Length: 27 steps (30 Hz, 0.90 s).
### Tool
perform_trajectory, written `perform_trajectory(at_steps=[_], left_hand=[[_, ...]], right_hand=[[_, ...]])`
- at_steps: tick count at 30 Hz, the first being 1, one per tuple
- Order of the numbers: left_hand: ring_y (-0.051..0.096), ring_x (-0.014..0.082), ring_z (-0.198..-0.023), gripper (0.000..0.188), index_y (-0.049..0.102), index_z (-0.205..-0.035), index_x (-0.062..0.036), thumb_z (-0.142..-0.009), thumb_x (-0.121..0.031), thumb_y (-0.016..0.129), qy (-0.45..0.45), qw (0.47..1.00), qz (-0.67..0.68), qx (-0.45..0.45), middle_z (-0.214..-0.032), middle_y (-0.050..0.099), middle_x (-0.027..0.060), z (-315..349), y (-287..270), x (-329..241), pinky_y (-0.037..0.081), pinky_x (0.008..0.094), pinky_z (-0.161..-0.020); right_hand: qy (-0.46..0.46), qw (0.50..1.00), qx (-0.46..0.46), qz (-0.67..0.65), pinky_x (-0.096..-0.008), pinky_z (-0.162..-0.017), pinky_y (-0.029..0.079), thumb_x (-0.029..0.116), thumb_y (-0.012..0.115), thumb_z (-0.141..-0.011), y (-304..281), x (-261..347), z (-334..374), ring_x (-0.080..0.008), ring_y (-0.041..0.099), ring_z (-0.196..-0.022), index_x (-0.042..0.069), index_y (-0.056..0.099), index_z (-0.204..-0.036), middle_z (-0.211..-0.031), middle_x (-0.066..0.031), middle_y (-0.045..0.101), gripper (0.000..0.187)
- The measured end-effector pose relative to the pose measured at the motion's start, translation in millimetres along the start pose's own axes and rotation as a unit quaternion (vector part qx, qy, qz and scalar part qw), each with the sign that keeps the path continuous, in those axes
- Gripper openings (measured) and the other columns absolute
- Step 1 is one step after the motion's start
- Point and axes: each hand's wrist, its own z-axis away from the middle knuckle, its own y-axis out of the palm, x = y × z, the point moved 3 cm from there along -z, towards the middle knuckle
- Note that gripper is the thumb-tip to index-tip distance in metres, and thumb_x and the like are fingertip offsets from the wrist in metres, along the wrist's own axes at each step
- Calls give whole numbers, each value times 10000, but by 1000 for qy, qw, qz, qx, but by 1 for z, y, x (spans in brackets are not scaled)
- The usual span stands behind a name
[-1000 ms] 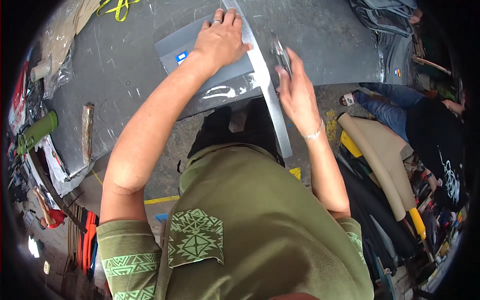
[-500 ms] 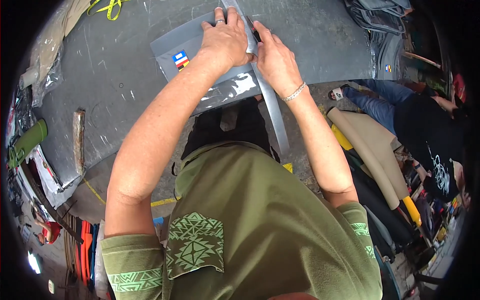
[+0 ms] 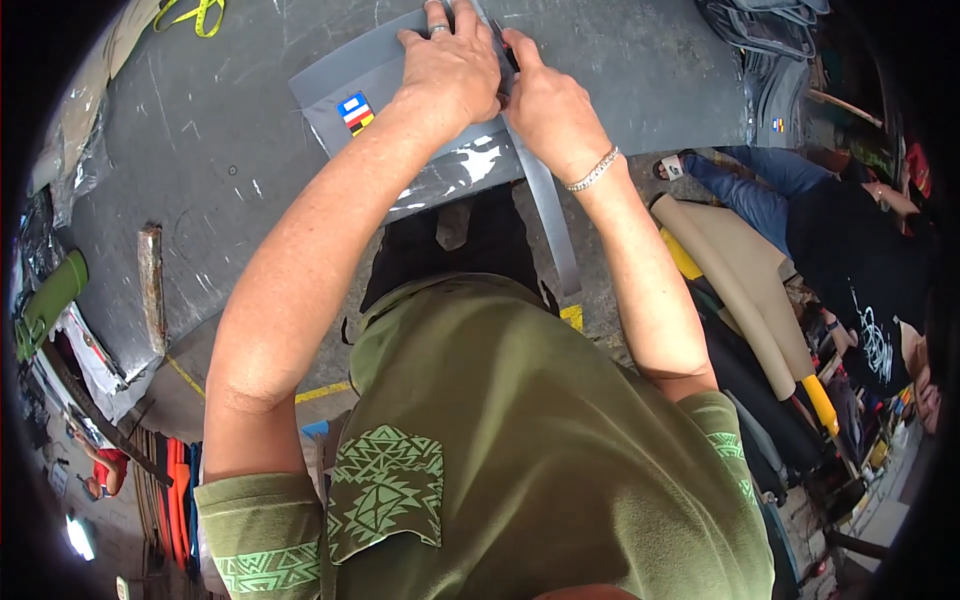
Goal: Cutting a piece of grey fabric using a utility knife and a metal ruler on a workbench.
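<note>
My left hand [image 3: 452, 75] lies flat with fingers spread on a grey sheet [image 3: 340, 75] at the far middle of the table. A small colourful label [image 3: 355, 113] shows on the sheet, left of that hand. My right hand [image 3: 553, 115] is closed around a slim cutter knife [image 3: 508, 48], dark with some red, mostly hidden by the fingers. Its thumb side is close beside my left thumb. A long grey strip [image 3: 545, 205] runs from under the hands past the table's near edge and hangs down.
The dark, scratched table [image 3: 200, 130] holds a yellow tape measure [image 3: 200, 18] and a worn stick [image 3: 151, 288]. Stacked grey pieces [image 3: 775, 100] lie at the right. A brown roll [image 3: 725, 295] stands below them, near another person [image 3: 850, 270].
The view has shifted slightly, so the sheet and table sit a little farther up and left. My right hand has come slightly nearer to me along the sheet's edge; my left hand stays pressed down.
</note>
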Motion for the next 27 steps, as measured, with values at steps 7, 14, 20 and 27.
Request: perform_trajectory(at_steps=[7,14,20,27], left_hand=[[243,474,-1519,996,334,-1530,106,-872,-548,696,100,946,128,-282,-1634,264,282,7,29,11,340,598,-1162],[221,452,-1534,1030,293,-1546,111,-880,-567,689,18,993,42,-113,-1648,242,272,-1,7,-6,333,571,-1175],[202,447,-1542,1039,281,-1556,99,-874,-572,688,102,939,91,-316,-1661,222,259,-37,98,28,315,568,-1189],[190,453,-1544,1091,277,-1563,85,-843,-608,715,5,998,33,-43,-1670,206,250,-1,16,10,272,576,-1213]], right_hand=[[-6,1000,-21,-19,-538,-783,566,39,593,-897,8,-16,41,-461,695,-852,119,415,-1485,-895,-277,679,619],[47,998,-11,-29,-556,-734,560,21,541,-932,12,-32,102,-484,675,-791,158,393,-1507,-904,-278,661,609],[79,996,-20,-34,-555,-739,560,66,527,-979,17,-42,160,-475,676,-839,177,372,-1532,-979,-277,664,584],[169,970,-134,-110,-500,-797,550,184,624,-991,14,-62,219,-441,677,-902,146,410,-1488,-1089,-232,674,542]])
